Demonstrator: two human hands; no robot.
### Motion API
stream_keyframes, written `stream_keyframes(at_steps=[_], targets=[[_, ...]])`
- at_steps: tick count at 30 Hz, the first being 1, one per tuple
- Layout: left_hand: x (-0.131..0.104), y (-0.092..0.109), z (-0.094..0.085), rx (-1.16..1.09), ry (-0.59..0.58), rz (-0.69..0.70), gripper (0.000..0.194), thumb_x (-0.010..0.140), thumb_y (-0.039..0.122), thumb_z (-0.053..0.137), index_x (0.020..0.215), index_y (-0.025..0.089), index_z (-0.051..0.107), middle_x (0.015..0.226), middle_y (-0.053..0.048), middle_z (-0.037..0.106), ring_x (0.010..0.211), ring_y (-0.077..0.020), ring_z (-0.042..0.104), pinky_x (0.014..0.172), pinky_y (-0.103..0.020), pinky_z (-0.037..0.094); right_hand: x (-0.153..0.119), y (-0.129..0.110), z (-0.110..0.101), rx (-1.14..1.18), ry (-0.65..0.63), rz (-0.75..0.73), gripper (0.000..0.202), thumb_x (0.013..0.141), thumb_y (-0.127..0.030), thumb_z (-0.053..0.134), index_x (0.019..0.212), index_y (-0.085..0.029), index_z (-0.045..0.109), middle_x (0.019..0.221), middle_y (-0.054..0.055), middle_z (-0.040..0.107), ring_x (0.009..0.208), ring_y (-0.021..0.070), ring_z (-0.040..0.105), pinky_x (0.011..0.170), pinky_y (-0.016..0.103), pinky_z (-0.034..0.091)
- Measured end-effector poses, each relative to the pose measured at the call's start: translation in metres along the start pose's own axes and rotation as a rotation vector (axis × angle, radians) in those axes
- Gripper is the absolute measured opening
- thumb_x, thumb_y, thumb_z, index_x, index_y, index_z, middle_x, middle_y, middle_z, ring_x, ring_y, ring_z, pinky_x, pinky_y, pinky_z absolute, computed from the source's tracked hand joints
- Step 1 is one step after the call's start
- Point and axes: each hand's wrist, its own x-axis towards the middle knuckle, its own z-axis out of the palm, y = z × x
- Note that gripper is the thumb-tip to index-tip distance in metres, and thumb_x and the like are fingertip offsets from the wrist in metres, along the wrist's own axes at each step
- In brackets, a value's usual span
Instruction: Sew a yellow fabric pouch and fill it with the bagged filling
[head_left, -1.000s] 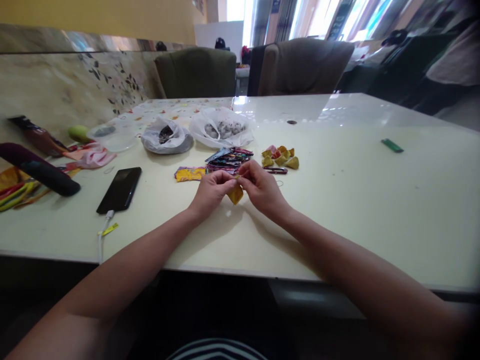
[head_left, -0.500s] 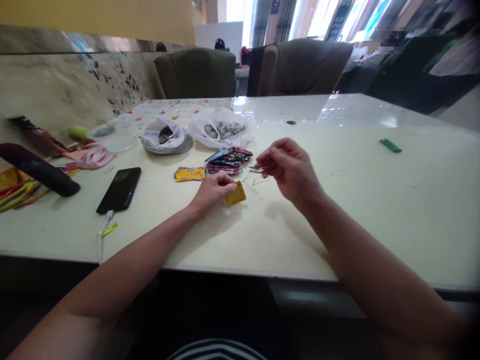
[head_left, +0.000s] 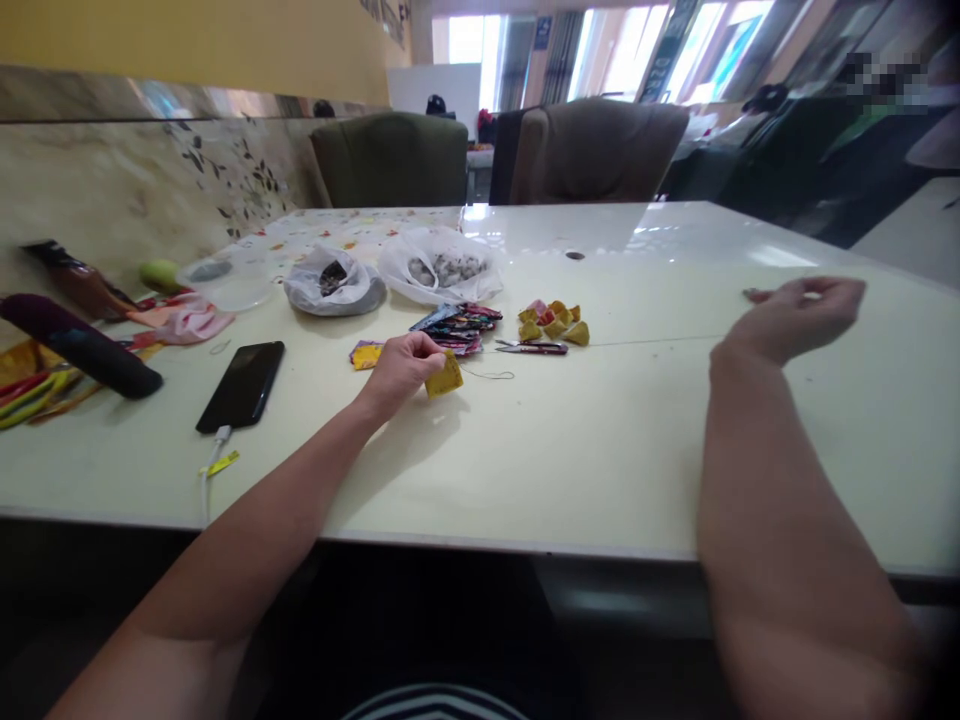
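Observation:
My left hand pinches a small yellow fabric piece above the table. Out to the right, my right hand is raised with its fingers closed; what they hold is too small to make out. A thin thread stretches across the table toward that hand, and a loose loop of thread lies beside the yellow piece. Between the hands lie thread snips and a cluster of small yellow and pink fabric pieces. Behind my left hand are a stack of patterned fabric and yellow fabric.
Two white plastic bags, one with dark contents and one with greyish stuffing, stand farther back. At left are a plugged-in phone, a dark cylindrical object, a pink cloth and a clear lid. Chairs stand behind the table.
My right hand has swung far to the right, uncovering the snips and the small fabric pieces. My left hand has shifted slightly left with the yellow piece.

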Motion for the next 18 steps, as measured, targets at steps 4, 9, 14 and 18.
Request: stream_keyframes(at_steps=[4, 9, 14, 18], targets=[[0.001, 0.002, -0.002, -0.01, 0.004, -0.001, 0.011, 0.063, 0.024, 0.071, 0.067, 0.015, 0.066, 0.068, -0.002, 0.065, 0.063, -0.0118, 0.053, 0.064, -0.028, 0.041, -0.016, -0.009, 0.04, -0.143, 0.482, -0.12, 0.024, 0.087, -0.031, 0.064, 0.078, -0.029, 0.041, 0.056, -0.007, 0.043, 0.04, 0.0125, 0.044, 0.035, 0.022, 0.025], [-0.003, 0.006, 0.002, -0.009, -0.037, 0.003, 0.012, 0.063, 0.024, 0.072, 0.066, 0.015, 0.065, 0.068, -0.002, 0.065, 0.063, -0.0114, 0.053, 0.063, -0.027, 0.04, -0.061, -0.022, 0.134, -0.237, -0.059, 0.111, 0.018, 0.076, -0.031, 0.077, 0.072, -0.021, 0.062, 0.052, -0.004, 0.046, 0.041, 0.0073, 0.036, 0.036, 0.023, 0.027], [-0.005, 0.007, 0.005, -0.042, -0.063, 0.006, 0.014, 0.062, 0.025, 0.074, 0.068, 0.015, 0.065, 0.068, -0.001, 0.065, 0.064, -0.0114, 0.054, 0.064, -0.027, 0.041, -0.105, -0.021, 0.181, -0.296, -0.657, 0.271, 0.024, 0.077, -0.037, 0.074, 0.087, -0.015, 0.073, 0.055, -0.007, 0.041, 0.046, 0.0044, 0.027, 0.041, 0.022, 0.018], [-0.005, 0.006, 0.004, -0.062, -0.079, -0.002, 0.015, 0.062, 0.025, 0.075, 0.069, 0.015, 0.065, 0.07, -0.002, 0.066, 0.065, -0.012, 0.056, 0.066, -0.028, 0.042, -0.12, -0.018, 0.191, -0.347, -0.858, 0.37, 0.02, 0.076, -0.034, 0.073, 0.082, -0.015, 0.071, 0.056, -0.006, 0.044, 0.047, 0.0045, 0.028, 0.043, 0.022, 0.019]])
